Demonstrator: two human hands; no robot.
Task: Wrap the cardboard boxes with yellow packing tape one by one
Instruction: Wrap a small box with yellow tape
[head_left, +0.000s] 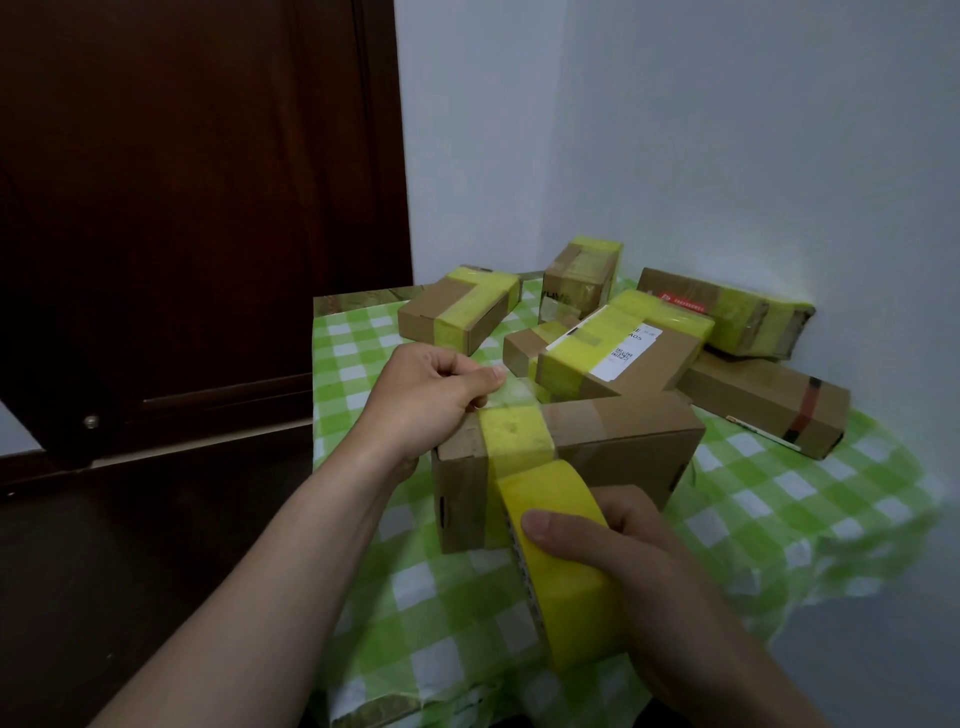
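Observation:
A cardboard box (623, 441) stands near the front of the table with a yellow tape strip (514, 436) running across its top and down its front face. My right hand (623, 540) grips the yellow tape roll (561, 561) just in front of the box, the strip still joined to the roll. My left hand (436, 395) rests at the box's far left top edge, thumb and fingers pinching the free end of the tape there.
Several taped boxes (623, 338) lie heaped behind, one (462, 312) at the back left, and a box with a red band (763, 405) at the right. The table has a green checked cloth (779, 519). A dark wooden door (197, 208) stands left, a white wall right.

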